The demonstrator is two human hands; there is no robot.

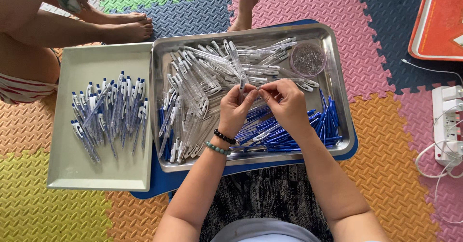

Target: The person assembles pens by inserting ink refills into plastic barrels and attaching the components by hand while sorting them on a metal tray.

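Clear plastic pen barrel (242,88) with a white clip stands nearly upright in the left hand (235,111), above the shiny steel tray (337,85) of pen parts. Right hand (285,102) meets it fingertip to fingertip, pinching a tiny metal spring (259,87) that is barely discernible. Blue refills (284,133) lie partly hidden beneath both wrists.

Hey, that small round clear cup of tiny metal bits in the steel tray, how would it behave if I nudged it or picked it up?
The round clear cup looks low and wide, so it would probably slide rather than tip. Its open top means the tiny metal bits would likely spill if it is tilted. On the smooth steel tray it may skid easily.
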